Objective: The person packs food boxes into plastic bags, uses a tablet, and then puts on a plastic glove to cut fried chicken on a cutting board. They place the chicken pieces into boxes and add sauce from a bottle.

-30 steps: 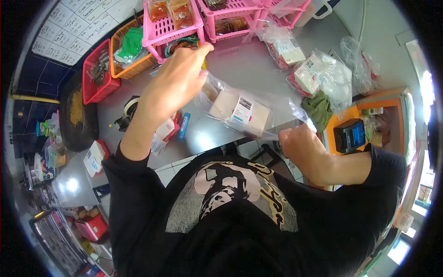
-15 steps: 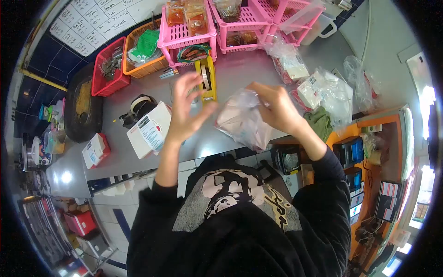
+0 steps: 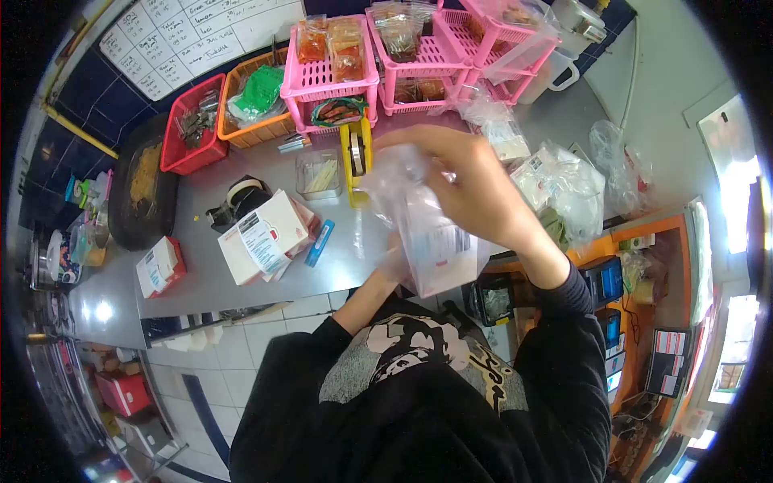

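Observation:
My right hand [image 3: 475,181] grips the gathered top of a clear plastic bag [image 3: 394,189], near the yellow tape dispenser [image 3: 356,161]. Inside the bag is a white box with a printed label [image 3: 451,245]; it hangs tilted over the counter's front edge. My left hand [image 3: 390,262] is at the bag's left side, smeared by motion, its fingers mostly hidden behind the plastic. Left of it lie a blue-wrapped item [image 3: 320,243] and labelled white boxes [image 3: 262,240] stacked on the steel counter [image 3: 201,278].
Pink racks [image 3: 330,76] with packed sachets, an orange basket [image 3: 256,129] and a red basket [image 3: 193,153] line the back. A small clear container [image 3: 318,179] stands beside the dispenser. More bagged boxes [image 3: 560,189] sit right. Another red-and-white box [image 3: 161,267] is far left.
My left hand has come down from above the boxes to the bag's side. My right hand has lifted and tilted the bag, and the label on its box now shows.

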A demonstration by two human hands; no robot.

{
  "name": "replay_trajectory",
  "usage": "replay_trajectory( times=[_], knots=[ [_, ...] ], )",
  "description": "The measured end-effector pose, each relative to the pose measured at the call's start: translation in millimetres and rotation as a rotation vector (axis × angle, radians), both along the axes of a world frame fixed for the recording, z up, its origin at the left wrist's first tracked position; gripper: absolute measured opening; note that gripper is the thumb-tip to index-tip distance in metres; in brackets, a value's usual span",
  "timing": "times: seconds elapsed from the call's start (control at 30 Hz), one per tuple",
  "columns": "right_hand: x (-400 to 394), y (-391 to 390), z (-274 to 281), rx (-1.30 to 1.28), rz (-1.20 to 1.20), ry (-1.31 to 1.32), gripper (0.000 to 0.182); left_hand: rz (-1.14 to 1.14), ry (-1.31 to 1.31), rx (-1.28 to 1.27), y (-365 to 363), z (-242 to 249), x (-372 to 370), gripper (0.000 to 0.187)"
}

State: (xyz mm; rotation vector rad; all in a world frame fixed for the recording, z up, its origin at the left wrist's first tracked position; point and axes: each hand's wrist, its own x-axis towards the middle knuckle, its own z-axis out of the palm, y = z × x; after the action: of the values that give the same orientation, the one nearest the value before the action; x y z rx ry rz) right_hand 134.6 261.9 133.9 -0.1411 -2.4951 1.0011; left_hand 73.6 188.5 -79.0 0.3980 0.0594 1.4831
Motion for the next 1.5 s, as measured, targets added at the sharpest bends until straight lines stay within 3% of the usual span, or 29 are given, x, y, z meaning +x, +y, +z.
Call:
replay_trajectory(
  times=[0.07,0.17,0.23,0.27,0.3,0.37,0.5,0.63,0.73,0.83,0.9,0.93,1.0,1.13,1.2,1.23,1.3,1.37,1.4,1.43,1.47,1.5],
  knots=[
    [15,0,8,-0.352,-0.055,0.055,0.042,-0.048,0.033,-0.058,-9,-6,6,0.082],
    [38,-14,28,-0.509,-0.029,0.164,0.047,-0.142,0.097,-0.122,-33,-16,10,0.082],
    [43,-19,20,-0.485,0.125,0.064,0.052,-0.207,0.149,-0.153,-48,-22,8,0.082],
    [45,-20,14,-0.320,0.066,-0.068,0.048,-0.231,0.167,-0.163,-55,-25,6,0.082],
    [42,-23,9,-0.185,0.045,-0.038,0.045,-0.245,0.188,-0.172,-59,-26,5,0.082],
    [35,-19,10,-0.500,-0.045,0.084,0.043,-0.252,0.209,-0.200,-63,-29,4,0.082],
    [39,8,32,-0.647,-0.015,0.259,0.043,-0.196,0.203,-0.212,-46,-19,1,0.082],
    [28,-15,38,-0.585,0.104,0.210,0.044,-0.139,0.195,-0.167,-19,-4,-6,0.082],
    [21,-17,26,-0.325,0.127,-0.100,0.045,-0.153,0.211,-0.161,-22,0,-9,0.082],
    [47,-17,61,-0.294,0.119,-0.042,0.046,-0.224,0.232,-0.180,-52,-9,-4,0.082],
    [64,-24,66,-0.606,0.138,0.277,0.047,-0.261,0.259,-0.187,-71,-12,-2,0.082],
    [63,-24,69,-0.601,0.137,0.276,0.047,-0.257,0.275,-0.205,-75,-11,-1,0.082],
    [60,-21,72,-0.434,-0.196,0.070,0.048,-0.174,0.323,-0.282,-76,-4,-4,0.082],
    [65,21,43,-0.442,-0.168,0.130,0.051,-0.011,0.416,-0.402,-65,13,-8,0.082],
    [58,21,23,0.125,-0.092,-0.024,0.053,0.007,0.140,-0.263,-67,12,-20,0.073],
    [57,13,23,-0.077,0.025,-0.066,0.051,0.015,0.007,-0.192,-65,12,-25,0.071],
    [60,12,31,-0.201,0.094,0.040,0.050,-0.006,-0.004,-0.226,-51,-2,-24,0.069],
    [58,22,34,-0.775,0.208,0.409,0.053,0.155,0.134,-0.271,-22,-20,4,0.069],
    [51,14,43,-0.688,0.246,0.548,0.056,-0.092,-0.285,-0.178,2,-24,2,0.067],
    [50,12,43,-0.686,0.242,0.549,0.056,-0.097,-0.285,-0.179,0,-29,6,0.067],
    [49,12,45,-0.565,0.207,0.544,0.056,-0.034,-0.120,-0.093,-4,-34,13,0.069],
    [49,12,47,-0.442,0.171,0.539,0.057,0.029,0.046,-0.005,-11,5,16,0.071]
  ],
)
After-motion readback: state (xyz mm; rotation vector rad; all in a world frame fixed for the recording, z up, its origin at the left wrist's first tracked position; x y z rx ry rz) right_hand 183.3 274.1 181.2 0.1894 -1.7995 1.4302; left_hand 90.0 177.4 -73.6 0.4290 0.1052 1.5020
